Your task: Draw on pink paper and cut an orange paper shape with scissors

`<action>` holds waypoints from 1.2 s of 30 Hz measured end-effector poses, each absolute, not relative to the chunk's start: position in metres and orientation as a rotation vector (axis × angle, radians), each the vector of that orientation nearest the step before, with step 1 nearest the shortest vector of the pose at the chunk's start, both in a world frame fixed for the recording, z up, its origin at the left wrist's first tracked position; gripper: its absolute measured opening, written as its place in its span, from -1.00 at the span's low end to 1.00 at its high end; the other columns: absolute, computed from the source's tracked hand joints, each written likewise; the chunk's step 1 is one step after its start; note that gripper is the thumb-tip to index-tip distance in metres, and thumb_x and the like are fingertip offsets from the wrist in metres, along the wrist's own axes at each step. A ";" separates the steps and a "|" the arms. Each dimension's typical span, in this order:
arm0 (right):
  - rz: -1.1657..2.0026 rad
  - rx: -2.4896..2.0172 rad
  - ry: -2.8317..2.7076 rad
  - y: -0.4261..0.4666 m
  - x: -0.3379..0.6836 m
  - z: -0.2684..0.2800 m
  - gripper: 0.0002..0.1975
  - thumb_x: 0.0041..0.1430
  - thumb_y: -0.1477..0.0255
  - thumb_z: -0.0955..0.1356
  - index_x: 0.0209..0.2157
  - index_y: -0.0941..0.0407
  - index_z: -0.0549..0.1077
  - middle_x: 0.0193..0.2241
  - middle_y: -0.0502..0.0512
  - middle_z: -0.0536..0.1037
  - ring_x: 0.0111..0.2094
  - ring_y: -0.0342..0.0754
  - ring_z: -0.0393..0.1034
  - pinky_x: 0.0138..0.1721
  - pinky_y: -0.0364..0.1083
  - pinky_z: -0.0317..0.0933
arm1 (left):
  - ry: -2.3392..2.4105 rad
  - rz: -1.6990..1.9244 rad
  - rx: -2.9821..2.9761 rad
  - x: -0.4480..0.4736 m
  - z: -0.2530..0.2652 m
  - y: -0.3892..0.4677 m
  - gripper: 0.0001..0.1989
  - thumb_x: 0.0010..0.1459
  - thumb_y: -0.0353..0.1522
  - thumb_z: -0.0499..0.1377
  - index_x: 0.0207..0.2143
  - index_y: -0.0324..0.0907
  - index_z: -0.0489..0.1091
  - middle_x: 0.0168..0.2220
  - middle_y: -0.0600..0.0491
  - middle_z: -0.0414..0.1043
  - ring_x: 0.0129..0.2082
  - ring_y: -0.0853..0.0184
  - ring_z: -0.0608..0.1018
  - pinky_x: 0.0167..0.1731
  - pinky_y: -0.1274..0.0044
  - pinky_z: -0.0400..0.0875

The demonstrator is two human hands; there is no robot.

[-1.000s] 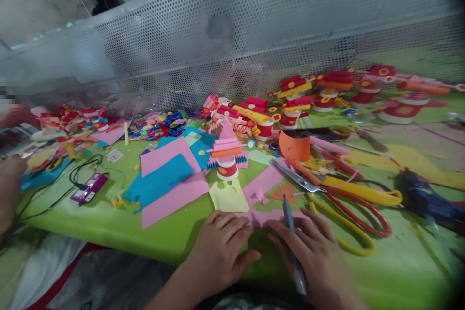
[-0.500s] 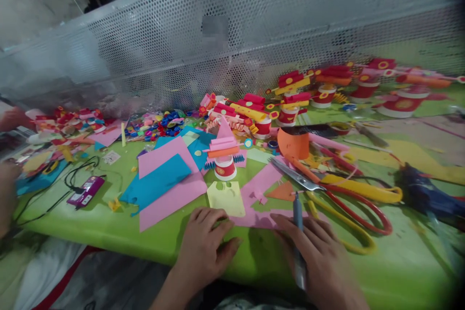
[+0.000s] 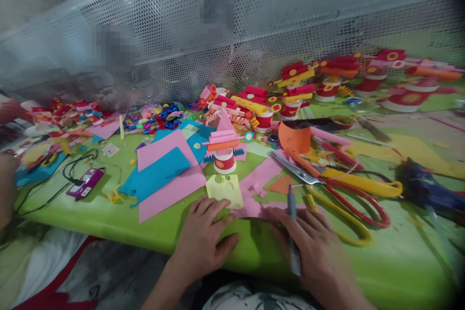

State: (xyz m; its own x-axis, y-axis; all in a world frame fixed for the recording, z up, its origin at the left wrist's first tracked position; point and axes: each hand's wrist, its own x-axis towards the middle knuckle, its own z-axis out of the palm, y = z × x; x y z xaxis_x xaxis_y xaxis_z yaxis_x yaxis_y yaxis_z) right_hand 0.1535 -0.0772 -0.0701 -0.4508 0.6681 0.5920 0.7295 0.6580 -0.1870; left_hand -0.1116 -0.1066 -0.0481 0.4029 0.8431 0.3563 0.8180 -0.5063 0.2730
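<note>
My left hand (image 3: pixel 207 232) rests on the green table, fingers loosely bent and apart with nothing in them. Its fingertips lie by the lower edge of a pale yellow paper (image 3: pixel 227 191) that has notches cut in its top. A blue-grey pen (image 3: pixel 293 232) stands nearly upright between the thumb and fingers of my right hand (image 3: pixel 319 242), its tip upward. Pink paper (image 3: pixel 250 207) lies under that hand's fingertips. Just beyond the yellow paper stands a small red-and-white cup figure (image 3: pixel 224 161) with rolled pink and orange paper and a pink cone on top.
Large scissors with red handles (image 3: pixel 378 213) and yellow-handled scissors (image 3: pixel 358 237) lie at right, near a dark blue glue gun (image 3: pixel 425 186). Blue sheets (image 3: pixel 156 174), a purple power strip (image 3: pixel 85 184) and more cup figures (image 3: pixel 410 99) fill the table. Another person's arm (image 3: pixel 7 189) shows at left.
The view has tilted slightly, so the table things sit a little higher. The pen has shifted slightly left within my right hand's grip; my left hand stays nearly still.
</note>
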 end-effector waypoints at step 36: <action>-0.125 -0.948 -2.234 -0.080 0.146 -0.058 -0.76 0.38 0.49 0.34 0.04 0.12 0.50 -0.19 0.14 0.70 -0.24 0.06 0.55 -0.14 0.07 0.31 | 1.742 0.821 2.643 -0.108 -0.048 -0.108 -0.50 0.28 -0.11 0.24 0.22 -0.04 0.43 0.11 -0.10 0.52 0.09 0.07 0.49 0.28 0.12 0.12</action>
